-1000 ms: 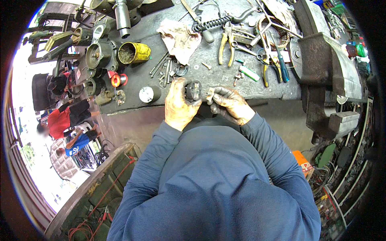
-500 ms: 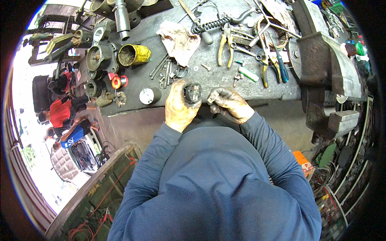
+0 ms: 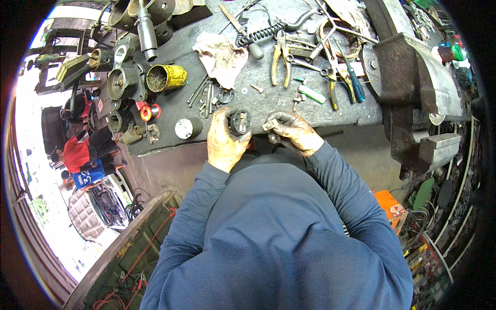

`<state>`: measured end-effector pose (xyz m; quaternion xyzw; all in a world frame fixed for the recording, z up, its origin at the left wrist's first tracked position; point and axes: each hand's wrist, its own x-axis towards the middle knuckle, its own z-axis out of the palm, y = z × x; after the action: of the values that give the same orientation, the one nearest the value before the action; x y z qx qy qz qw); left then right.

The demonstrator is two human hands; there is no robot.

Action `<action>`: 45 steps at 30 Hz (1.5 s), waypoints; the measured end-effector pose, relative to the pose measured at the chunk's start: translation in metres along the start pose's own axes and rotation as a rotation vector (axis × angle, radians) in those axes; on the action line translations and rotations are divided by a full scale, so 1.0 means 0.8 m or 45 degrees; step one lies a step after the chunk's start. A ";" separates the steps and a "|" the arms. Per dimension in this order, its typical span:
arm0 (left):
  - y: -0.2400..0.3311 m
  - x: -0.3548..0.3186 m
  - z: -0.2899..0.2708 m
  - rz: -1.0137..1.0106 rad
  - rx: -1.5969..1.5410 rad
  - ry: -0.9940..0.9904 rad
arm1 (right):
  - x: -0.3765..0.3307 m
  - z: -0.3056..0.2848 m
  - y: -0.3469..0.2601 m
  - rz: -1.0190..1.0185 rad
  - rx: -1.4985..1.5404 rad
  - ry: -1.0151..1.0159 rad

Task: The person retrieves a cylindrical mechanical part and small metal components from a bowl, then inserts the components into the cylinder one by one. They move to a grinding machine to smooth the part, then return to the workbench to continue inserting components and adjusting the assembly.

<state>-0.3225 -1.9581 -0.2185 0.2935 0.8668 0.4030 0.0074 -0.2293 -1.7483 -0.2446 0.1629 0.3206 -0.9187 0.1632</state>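
Observation:
At the bench's near edge, my left hand (image 3: 223, 142) is wrapped round a round black housing (image 3: 241, 122), its open face turned up and to the right with a metal piece showing inside. Just to the right, my right hand (image 3: 295, 133) pinches a small metallic piece (image 3: 268, 125) between thumb and fingers; its exact kind is too small to tell. A narrow gap separates the piece from the housing. Beyond the hands lie a bolt (image 3: 257, 88), a dark ring (image 3: 226, 96) and a green-and-white tube (image 3: 312, 94).
A white-topped can (image 3: 187, 128) stands left of my left hand, with a yellow can (image 3: 173, 77) behind it. Farther back are a stained rag (image 3: 222, 59) and yellow-handled pliers (image 3: 282, 57). A big bench vise (image 3: 421, 82) juts out at right. Two people are at far left.
The view has shifted slightly, so the bench things sit a little farther left. The gap between the small piece and the black housing has widened a little. Both hands keep their holds.

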 end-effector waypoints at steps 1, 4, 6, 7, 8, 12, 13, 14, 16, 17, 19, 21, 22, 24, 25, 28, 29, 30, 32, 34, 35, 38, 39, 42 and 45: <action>0.002 0.001 0.000 0.006 -0.005 -0.001 | -0.001 -0.001 0.000 0.017 0.009 -0.018; 0.011 0.006 -0.004 0.073 -0.029 -0.004 | -0.003 -0.006 0.000 0.040 0.081 -0.049; 0.018 0.008 -0.009 0.090 -0.068 -0.084 | -0.001 -0.012 0.008 0.016 0.188 -0.043; 0.021 0.009 -0.012 0.077 -0.097 -0.163 | -0.001 -0.013 0.009 0.010 0.223 -0.061; 0.023 0.010 -0.016 0.064 -0.125 -0.242 | -0.001 -0.014 0.009 0.004 0.258 -0.080; 0.040 0.016 -0.029 0.026 -0.198 -0.572 | 0.003 -0.025 0.020 -0.021 0.309 -0.135; 0.040 0.016 -0.027 0.018 -0.256 -0.586 | 0.003 -0.026 0.020 -0.016 0.303 -0.140; 0.040 0.015 -0.025 0.011 -0.314 -0.600 | 0.003 -0.026 0.020 -0.010 0.297 -0.144; 0.043 0.015 -0.022 -0.102 -0.473 -0.641 | 0.004 -0.025 0.021 -0.006 0.294 -0.143; 0.044 0.014 -0.022 -0.208 -0.577 -0.664 | 0.004 -0.024 0.023 -0.006 0.295 -0.136; 0.043 0.013 -0.020 -0.283 -0.715 -0.686 | 0.003 -0.022 0.023 0.013 0.283 -0.104; 0.040 0.014 -0.019 -0.221 -0.779 -0.684 | 0.001 -0.019 0.019 0.053 0.264 -0.060; 0.039 0.014 -0.020 -0.246 -0.816 -0.707 | 0.000 -0.019 0.020 0.051 0.246 -0.069; 0.037 0.013 -0.021 -0.295 -0.892 -0.754 | -0.001 -0.021 0.022 0.046 0.210 -0.085; 0.036 0.015 -0.023 -0.241 -0.833 -0.770 | -0.002 -0.020 0.021 0.038 0.190 -0.086; 0.040 0.023 -0.032 -0.108 -0.649 -0.794 | -0.004 -0.022 0.019 0.012 0.144 -0.097; 0.043 0.025 -0.034 -0.087 -0.587 -0.785 | -0.002 -0.027 0.022 0.004 0.140 -0.104; 0.045 0.026 -0.036 -0.066 -0.525 -0.776 | -0.001 -0.027 0.022 -0.003 0.135 -0.111; 0.048 0.029 -0.042 -0.003 -0.408 -0.781 | -0.002 -0.025 0.020 -0.007 0.062 -0.111; 0.049 0.030 -0.045 0.047 -0.287 -0.776 | -0.001 -0.022 0.020 -0.016 0.045 -0.117; 0.050 0.031 -0.044 0.067 -0.226 -0.770 | -0.001 -0.023 0.023 -0.023 0.065 -0.121; 0.050 0.024 -0.040 0.155 -0.073 -0.663 | 0.002 -0.023 0.026 -0.040 0.065 -0.142; 0.051 0.023 -0.039 0.190 -0.030 -0.612 | 0.002 -0.024 0.025 -0.046 0.053 -0.147; 0.059 0.029 -0.044 0.025 -0.214 -0.736 | 0.002 -0.023 0.020 0.005 -0.011 -0.098; 0.058 0.026 -0.046 -0.014 -0.223 -0.713 | -0.001 -0.013 0.011 -0.024 0.060 -0.190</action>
<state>-0.3256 -1.9493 -0.1567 0.3869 0.7945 0.3796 0.2738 -0.2230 -1.7479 -0.2572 0.0949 0.2874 -0.9371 0.1740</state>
